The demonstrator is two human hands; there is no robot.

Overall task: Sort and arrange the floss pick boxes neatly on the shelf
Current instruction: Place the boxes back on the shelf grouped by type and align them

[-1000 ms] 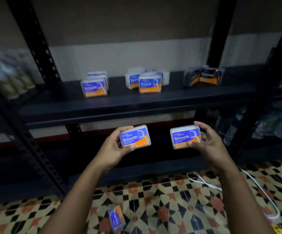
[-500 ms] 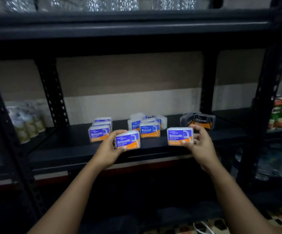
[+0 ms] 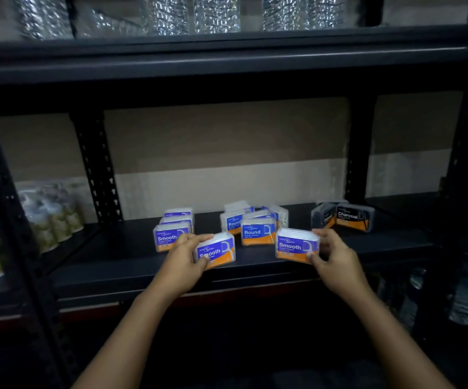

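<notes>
Now both boxes are arriving at the dark metal shelf [image 3: 255,272], having been down near the floor a second ago, so sorting by label looks like the step in hand. The left hand [image 3: 183,261] is grasping one "Smooth" box [image 3: 217,252] just beside the "Smooth" stack [image 3: 171,237], where it seems to belong. The right hand [image 3: 332,258] is pinching a second "Smooth" box [image 3: 296,245] in front of the "Round" group [image 3: 256,230], which is sitting left of the black "Charcoal" boxes [image 3: 349,219].
</notes>
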